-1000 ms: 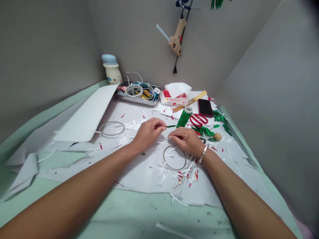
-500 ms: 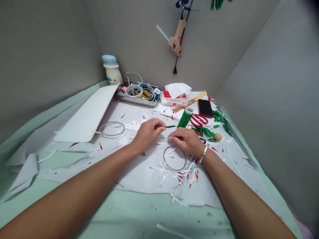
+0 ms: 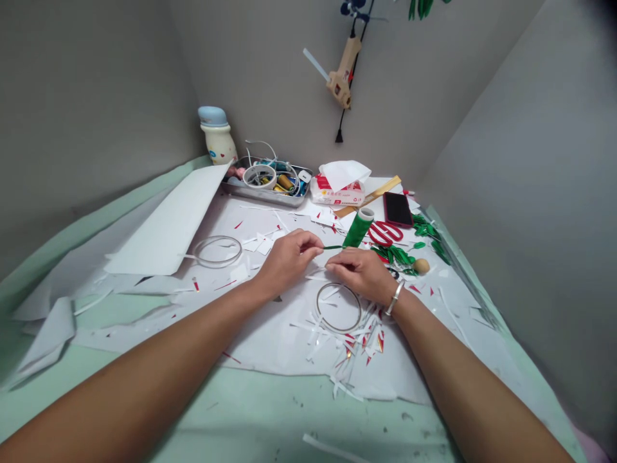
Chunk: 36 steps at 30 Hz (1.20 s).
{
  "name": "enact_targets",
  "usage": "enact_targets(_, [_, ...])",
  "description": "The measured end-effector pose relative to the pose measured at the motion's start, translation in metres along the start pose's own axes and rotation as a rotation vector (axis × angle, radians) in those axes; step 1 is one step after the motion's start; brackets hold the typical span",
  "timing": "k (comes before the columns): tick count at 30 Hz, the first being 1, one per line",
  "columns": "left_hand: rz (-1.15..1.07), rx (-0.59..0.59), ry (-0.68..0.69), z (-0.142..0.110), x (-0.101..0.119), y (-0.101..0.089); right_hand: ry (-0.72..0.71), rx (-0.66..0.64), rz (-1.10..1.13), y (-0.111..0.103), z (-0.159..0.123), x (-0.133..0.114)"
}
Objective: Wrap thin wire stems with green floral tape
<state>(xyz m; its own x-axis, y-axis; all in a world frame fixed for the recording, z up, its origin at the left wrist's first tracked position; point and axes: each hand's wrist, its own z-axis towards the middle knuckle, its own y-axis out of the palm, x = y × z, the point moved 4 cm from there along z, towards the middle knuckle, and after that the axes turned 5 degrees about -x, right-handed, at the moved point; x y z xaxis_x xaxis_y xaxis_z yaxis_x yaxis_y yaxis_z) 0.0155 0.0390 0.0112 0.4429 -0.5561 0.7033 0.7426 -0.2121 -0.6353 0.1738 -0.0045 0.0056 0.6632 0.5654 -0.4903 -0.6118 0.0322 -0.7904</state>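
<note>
Beside the green spool (image 3: pixel 359 227), left hand (image 3: pixel 288 257) with grip clamped on slim green strip (image 3: pixel 333 247)

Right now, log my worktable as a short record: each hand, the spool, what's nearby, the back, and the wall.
Left hand: pinching a thin green piece
Right hand: fingers curled; whatever they grip is unclear
Green spool: tilted, just beyond the right hand; contact unclear
Right of spool: red-handled scissors, phone
Below right hand in view: thin ring, paper scraps
Back: metal tray, tissue pack
Wall: glue gun
</note>
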Motion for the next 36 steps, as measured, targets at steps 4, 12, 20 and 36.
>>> enact_targets(4, [0.176, -0.068, 0.037, -0.001, -0.006, 0.007, -0.076, 0.076, -0.034, -0.005, 0.0, -0.015])
enact_targets(12, [-0.082, -0.197, 0.116, -0.004, 0.014, 0.009, 0.091, 0.131, 0.034, -0.008, 0.0, 0.013])
enact_targets(20, [0.097, -0.015, 0.007, -0.001, -0.003, 0.002, -0.097, 0.021, -0.085, 0.001, 0.001, -0.016])
enact_targets(36, [0.009, -0.282, 0.088, -0.004, 0.006, 0.017, 0.121, 0.208, 0.072, -0.01, -0.001, 0.012])
